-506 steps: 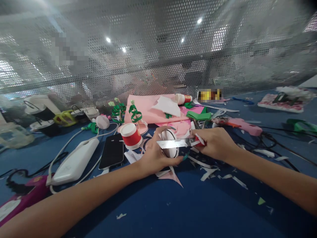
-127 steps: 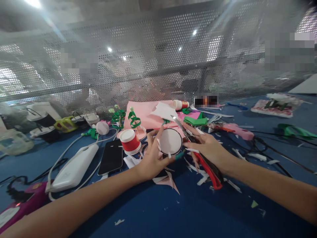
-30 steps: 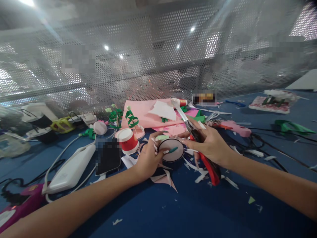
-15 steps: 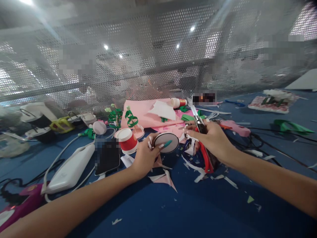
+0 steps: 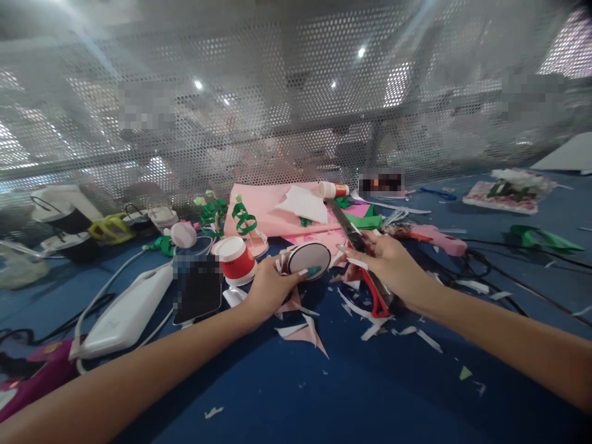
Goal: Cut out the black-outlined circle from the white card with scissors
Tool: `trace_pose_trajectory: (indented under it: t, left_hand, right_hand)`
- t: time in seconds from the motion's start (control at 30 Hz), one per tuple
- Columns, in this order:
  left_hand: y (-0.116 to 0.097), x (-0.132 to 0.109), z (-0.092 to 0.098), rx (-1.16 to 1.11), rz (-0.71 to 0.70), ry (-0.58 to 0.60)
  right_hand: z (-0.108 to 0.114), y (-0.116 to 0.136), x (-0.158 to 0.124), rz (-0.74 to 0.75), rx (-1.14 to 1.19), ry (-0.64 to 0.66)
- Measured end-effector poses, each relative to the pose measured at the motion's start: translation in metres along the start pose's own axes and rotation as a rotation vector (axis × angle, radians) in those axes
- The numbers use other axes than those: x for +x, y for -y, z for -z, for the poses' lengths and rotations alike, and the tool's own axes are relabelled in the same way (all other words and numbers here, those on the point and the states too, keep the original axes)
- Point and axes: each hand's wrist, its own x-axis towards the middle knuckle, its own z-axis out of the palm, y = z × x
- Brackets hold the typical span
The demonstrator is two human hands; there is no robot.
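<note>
My left hand (image 5: pixel 272 287) is closed around a small round piece with a flat white face and a dark rim (image 5: pixel 309 259). The thumb, with a long teal nail, presses on that face. My right hand (image 5: pixel 386 262) grips what looks like a utility knife (image 5: pixel 377 296) with a red handle. Its long metal blade tilts up and to the left, apart from the round piece. Some white scraps sit by the right fingers. A red and white paper cup (image 5: pixel 237 262) stands upside down left of my left hand.
Pink paper (image 5: pixel 259 206) lies at the back below a perforated metal screen (image 5: pixel 277 123). A phone (image 5: pixel 198 293), a white power bank (image 5: pixel 124 311) and cables occupy the left. Rightward lies a pink glue gun (image 5: pixel 439 237). Paper scraps (image 5: pixel 305 336) litter the blue table (image 5: pixel 296 394).
The knife's blade has swung left and lower, and its handle end has shifted slightly left. My left hand still holds the round piece, which is turned a little.
</note>
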Motion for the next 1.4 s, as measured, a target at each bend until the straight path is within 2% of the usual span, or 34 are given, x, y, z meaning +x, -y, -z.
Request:
trace_pose_trajectory:
  t: [0.07,0.17,0.3,0.43,0.63,0.87,1.1,1.27,1.4]
  left_hand:
    - [-0.002,-0.001,-0.001,-0.079,0.066,-0.019]
    - [-0.006,-0.002,-0.002,-0.157,0.123,-0.052]
    - [-0.008,-0.002,-0.003,-0.172,0.109,-0.102]
    - [-0.009,-0.002,-0.005,-0.159,0.102,-0.093]
    - [-0.006,-0.002,-0.004,-0.175,-0.018,-0.089]
    - [-0.007,-0.001,-0.004,-0.134,0.058,-0.057]
    - [-0.01,-0.002,-0.004,-0.064,0.035,-0.055]
    - [-0.009,-0.003,-0.005,-0.096,0.023,-0.01]
    - [-0.004,-0.002,-0.004,-0.111,0.019,-0.02]
  right_hand:
    - [-0.005,0.001,-0.004,-0.091,0.073,0.072]
    - [-0.01,0.003,-0.012,-0.152,0.075,0.15]
    - [-0.011,0.004,-0.018,-0.158,0.103,0.208]
    - [-0.013,0.002,-0.022,-0.154,0.225,0.244]
    - [-0.017,-0.005,-0.026,-0.21,0.336,0.232]
    - [-0.017,-0.001,-0.029,-0.201,0.306,0.273]
    - [-0.019,-0.001,-0.029,-0.113,0.209,0.299]
    - [-0.02,-0.001,-0.03,-0.123,0.173,0.284]
    - [-0.02,-0.001,-0.031,-0.13,0.167,0.275]
